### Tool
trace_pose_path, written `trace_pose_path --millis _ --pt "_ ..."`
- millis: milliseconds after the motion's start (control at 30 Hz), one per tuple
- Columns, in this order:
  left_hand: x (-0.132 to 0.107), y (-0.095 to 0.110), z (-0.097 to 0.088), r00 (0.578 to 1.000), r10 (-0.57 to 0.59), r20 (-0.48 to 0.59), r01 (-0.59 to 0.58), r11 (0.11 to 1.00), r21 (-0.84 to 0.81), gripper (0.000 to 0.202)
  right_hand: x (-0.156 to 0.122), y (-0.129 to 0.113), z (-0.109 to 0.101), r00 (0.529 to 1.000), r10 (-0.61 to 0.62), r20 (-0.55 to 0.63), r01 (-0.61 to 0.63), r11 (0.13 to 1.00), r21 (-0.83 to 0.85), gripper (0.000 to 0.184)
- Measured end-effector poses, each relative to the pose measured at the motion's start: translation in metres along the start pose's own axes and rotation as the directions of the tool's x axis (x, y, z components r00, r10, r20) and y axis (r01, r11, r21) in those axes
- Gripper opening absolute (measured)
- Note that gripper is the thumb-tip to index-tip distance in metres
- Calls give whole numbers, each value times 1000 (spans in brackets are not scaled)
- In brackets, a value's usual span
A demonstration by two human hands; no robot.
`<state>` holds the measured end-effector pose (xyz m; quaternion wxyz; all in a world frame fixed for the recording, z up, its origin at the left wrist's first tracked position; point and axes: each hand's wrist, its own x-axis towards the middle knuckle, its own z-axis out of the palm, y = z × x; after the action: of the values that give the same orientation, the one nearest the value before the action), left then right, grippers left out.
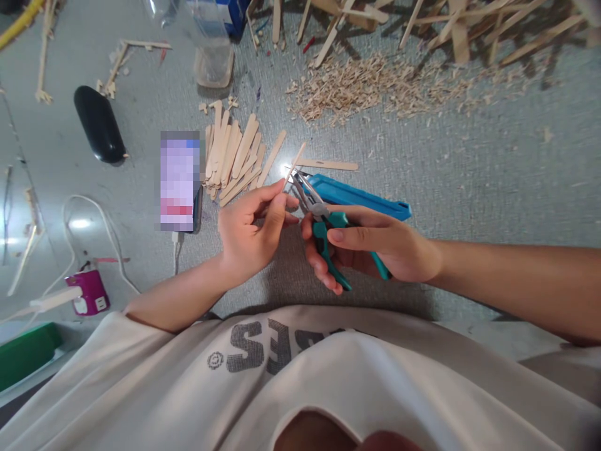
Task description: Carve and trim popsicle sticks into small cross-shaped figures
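My left hand (pixel 251 228) pinches a thin wooden stick (pixel 294 165) that points up and to the right. Wrapped round the teal handles of small pliers (pixel 323 216) is my right hand (pixel 375 247); the metal jaws are slightly apart and sit right beside the stick, just under its upper part. Both hands hover over the grey floor (pixel 469 169) in front of my lap. A blue case (pixel 361 197) lies just behind my right hand.
A pile of flat wooden sticks (pixel 235 156) lies left of the hands, beside a phone (pixel 181 181) on a white cable. Wood chips (pixel 370 84) and more sticks spread along the far side. A black oval object (pixel 99 125), a purple tape roll (pixel 89 291) and a clear container (pixel 213 56) sit around.
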<state>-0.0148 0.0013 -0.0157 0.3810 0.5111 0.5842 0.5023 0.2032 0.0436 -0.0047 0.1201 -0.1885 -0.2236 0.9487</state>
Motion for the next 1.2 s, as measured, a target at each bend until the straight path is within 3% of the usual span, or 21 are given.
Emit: trace_pose_path --millis 267,567,767,1033,1200 --pt "0 -3 0 997 72 11 -71 995 -71 25 -1 -2 6 996 18 -84 -21 999 -37 30" --pt "2 -3 1 992 128 7 -127 988 -89 20 1 -7 13 986 56 -156 -64 997 -44 30" --pt "-2 -5 1 993 113 19 -112 991 -69 24 1 -8 15 981 56 -184 -75 992 -101 35" --pt "-2 -5 4 993 120 7 -119 986 -117 21 2 -11 21 972 34 -231 -83 975 -207 57" --pt "3 -5 2 995 102 -19 -103 994 -22 24 2 -12 22 970 20 -244 -82 965 -248 58"
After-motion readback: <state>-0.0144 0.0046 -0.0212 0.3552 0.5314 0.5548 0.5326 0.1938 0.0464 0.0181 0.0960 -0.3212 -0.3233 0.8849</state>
